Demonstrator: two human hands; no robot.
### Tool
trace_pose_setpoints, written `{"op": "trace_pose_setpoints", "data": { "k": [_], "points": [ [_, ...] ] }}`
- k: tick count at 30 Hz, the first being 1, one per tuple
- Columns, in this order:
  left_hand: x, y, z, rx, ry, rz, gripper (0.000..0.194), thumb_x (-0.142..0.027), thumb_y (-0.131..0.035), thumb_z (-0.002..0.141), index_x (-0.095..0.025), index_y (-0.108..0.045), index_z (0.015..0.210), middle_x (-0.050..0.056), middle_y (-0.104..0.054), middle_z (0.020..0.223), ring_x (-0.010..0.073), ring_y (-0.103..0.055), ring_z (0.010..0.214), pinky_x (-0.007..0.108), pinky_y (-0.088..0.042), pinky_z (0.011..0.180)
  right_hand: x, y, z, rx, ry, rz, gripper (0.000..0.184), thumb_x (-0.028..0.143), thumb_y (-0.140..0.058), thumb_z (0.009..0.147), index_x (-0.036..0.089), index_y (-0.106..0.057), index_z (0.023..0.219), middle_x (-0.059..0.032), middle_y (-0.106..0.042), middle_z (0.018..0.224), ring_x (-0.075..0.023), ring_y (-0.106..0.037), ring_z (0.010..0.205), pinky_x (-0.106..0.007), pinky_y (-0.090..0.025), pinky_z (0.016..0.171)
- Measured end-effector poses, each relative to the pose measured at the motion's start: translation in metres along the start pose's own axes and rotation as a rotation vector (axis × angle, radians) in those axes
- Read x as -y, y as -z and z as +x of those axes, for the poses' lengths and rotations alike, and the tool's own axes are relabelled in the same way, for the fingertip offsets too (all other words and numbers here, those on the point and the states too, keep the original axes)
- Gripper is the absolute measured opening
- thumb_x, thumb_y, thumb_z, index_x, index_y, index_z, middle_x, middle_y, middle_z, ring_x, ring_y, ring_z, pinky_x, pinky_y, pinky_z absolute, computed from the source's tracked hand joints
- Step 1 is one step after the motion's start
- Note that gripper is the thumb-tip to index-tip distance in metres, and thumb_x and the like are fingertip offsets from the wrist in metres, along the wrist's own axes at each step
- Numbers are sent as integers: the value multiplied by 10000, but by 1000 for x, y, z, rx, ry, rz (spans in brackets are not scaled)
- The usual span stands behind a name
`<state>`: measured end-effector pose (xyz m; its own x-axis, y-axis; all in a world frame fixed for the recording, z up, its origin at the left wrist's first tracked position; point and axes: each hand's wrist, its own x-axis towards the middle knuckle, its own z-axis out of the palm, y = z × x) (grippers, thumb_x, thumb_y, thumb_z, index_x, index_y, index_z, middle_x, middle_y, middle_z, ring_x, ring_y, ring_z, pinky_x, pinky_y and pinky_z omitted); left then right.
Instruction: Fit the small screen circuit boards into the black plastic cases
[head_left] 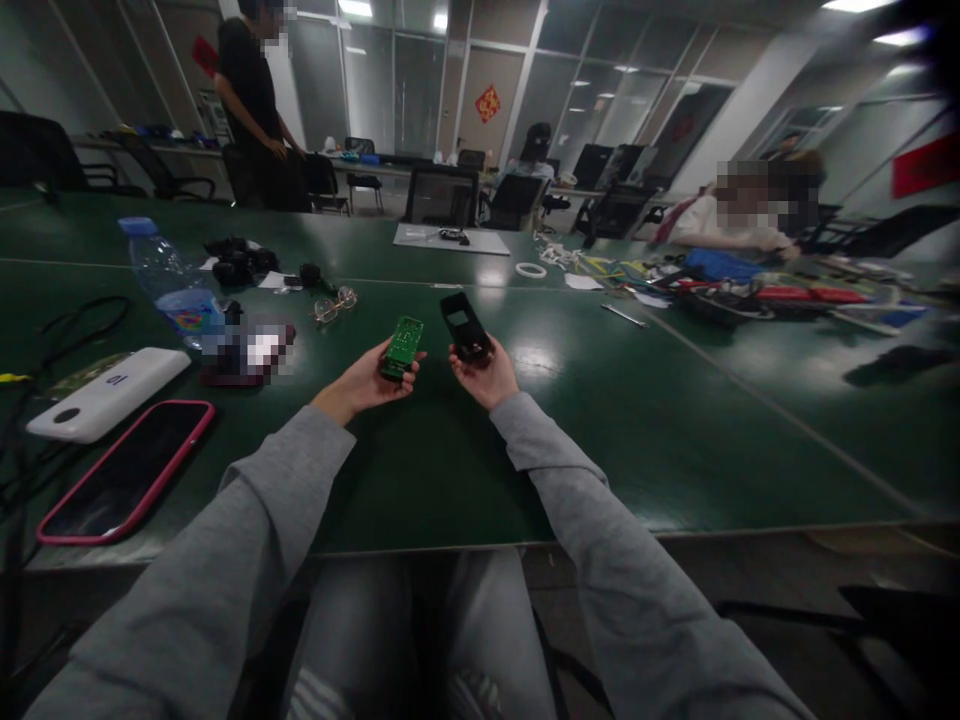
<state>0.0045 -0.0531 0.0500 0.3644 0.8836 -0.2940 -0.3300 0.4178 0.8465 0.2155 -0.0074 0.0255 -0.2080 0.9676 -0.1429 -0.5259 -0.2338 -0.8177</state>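
Observation:
A green circuit board point(405, 342) is gripped in my left hand point(367, 380), its component side facing up toward me. My right hand point(491, 375) holds a black plastic casing point(463, 322) with a rectangular window opening near its upper part. Both hands are raised just above the green table point(442, 450), a short gap apart, and the board and casing do not touch. Fingers wrap round the lower part of each piece, so those edges are partly hidden.
On the left are a pink-framed phone point(127, 475), a white power bank point(112, 392), a water bottle point(176, 285) and glasses point(335, 304). Cables and tools point(750, 285) pile up at the right, near a wrench point(625, 315). Several people are farther back.

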Motion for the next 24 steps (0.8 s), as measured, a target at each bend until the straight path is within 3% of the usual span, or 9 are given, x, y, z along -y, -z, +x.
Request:
{"op": "trace_pose_setpoints", "data": {
  "k": [2,5,8,13,17,24],
  "points": [
    [2,-4,-1,-219,-123,283,548,-550,-305,974,-116,-570,1178,111,-668,836,145,-604,656,278,-470,624,-2,-1,-2,-19,262,-348,377,467,-487,908,173,-575,1127,-116,-639,1048,-199,-633,895,-354,-579,769],
    [4,-9,-7,-633,-437,970,537,-578,-508,895,-176,-512,1252,132,-682,1024,238,-656,898,317,-468,736,-6,-2,-5,-75,729,-951,452,388,-565,877,198,-532,1285,-130,-548,1237,-260,-551,1132,-464,-489,995],
    [3,-11,-14,-828,-513,1482,552,-600,-499,885,-177,-518,1238,158,-675,1099,324,-643,1007,380,-453,798,-11,0,-6,-85,932,-1316,497,312,-506,912,175,-458,1387,-156,-512,1252,-286,-501,1196,-496,-431,1060],
    [3,-11,-17,-852,-441,1736,513,-570,-417,924,-171,-533,1225,158,-689,1068,326,-660,958,390,-457,774,-17,4,-4,-134,920,-1499,514,273,-477,928,153,-410,1423,-166,-523,1220,-299,-524,1169,-488,-483,995],
    [5,-6,-15,-852,-400,1775,513,-573,-421,916,-171,-558,1203,164,-691,1057,331,-660,951,407,-462,774,-19,4,-4,-136,863,-1565,497,279,-498,924,116,-450,1390,-170,-547,1206,-288,-550,1146,-452,-498,976],
    [4,-2,-14,-856,-253,1813,553,-608,-421,894,-173,-579,1196,176,-692,1051,355,-650,968,444,-475,785,-19,4,-8,-88,764,-1675,470,328,-521,919,156,-500,1357,-148,-583,1192,-281,-567,1126,-442,-503,934]
  ]
}}
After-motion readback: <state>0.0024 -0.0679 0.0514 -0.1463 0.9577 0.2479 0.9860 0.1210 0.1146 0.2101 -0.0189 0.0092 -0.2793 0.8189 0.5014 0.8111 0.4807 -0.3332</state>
